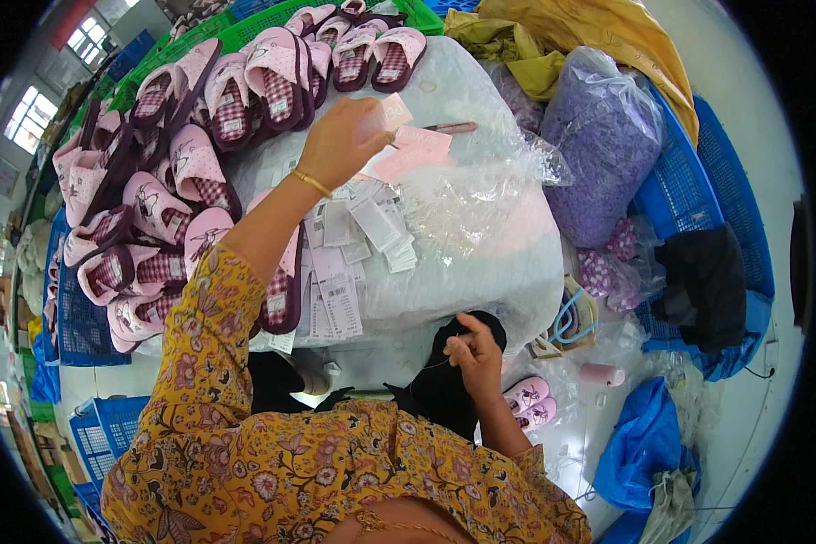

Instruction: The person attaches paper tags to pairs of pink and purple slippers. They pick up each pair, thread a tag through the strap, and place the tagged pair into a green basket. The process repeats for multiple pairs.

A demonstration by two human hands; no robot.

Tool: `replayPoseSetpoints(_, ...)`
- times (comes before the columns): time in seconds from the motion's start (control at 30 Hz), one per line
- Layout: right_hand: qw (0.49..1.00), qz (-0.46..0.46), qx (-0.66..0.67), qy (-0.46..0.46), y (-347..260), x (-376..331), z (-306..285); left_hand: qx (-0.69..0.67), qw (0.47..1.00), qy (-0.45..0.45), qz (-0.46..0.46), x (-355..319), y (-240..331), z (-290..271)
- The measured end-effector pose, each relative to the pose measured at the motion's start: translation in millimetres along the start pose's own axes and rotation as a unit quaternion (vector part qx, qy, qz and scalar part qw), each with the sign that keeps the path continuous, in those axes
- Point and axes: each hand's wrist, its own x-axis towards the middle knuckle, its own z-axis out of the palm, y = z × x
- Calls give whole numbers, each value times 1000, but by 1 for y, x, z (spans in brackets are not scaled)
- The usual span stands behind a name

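My left hand (337, 138) reaches over the covered table and pinches a small pink card tag (393, 111) between thumb and fingers. Just beside it lies a loose pile of pink card tags (415, 156). A slim tool with a pinkish handle (453, 127), perhaps thread snips, rests past the pile. White printed labels (376, 224) are spread closer to me. Low over my lap, my right hand (477, 355) is closed in a pinch. A thin pale thread (431, 367) seems to trail from its fingers; their tips hide anything smaller.
Pink slippers with dark checked insoles (281, 86) are heaped along the table's left and far sides. Clear plastic (462, 213) covers the padded white tabletop (508, 263). To the right stand a bag of purple material (598, 145) and blue crates (684, 172). Another slipper pair (528, 402) lies below.
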Motion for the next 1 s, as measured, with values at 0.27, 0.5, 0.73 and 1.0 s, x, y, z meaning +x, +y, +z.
replayPoseSetpoints(0.27,990,-82,22,111,-120,25,30,-34,983,-70,167,-76,79,-64)
replayPoseSetpoints(0.5,999,-38,-1,-31,-133,39,56,-68,965,-108,229,-113,102,-81)
replayPoseSetpoints(0.73,981,-13,195,2,-101,18,74,-425,882,-71,-191,-164,101,-66)
replayPoseSetpoints(1.0,997,-19,68,36,-90,0,78,-543,782,-17,-306,-192,118,-51)
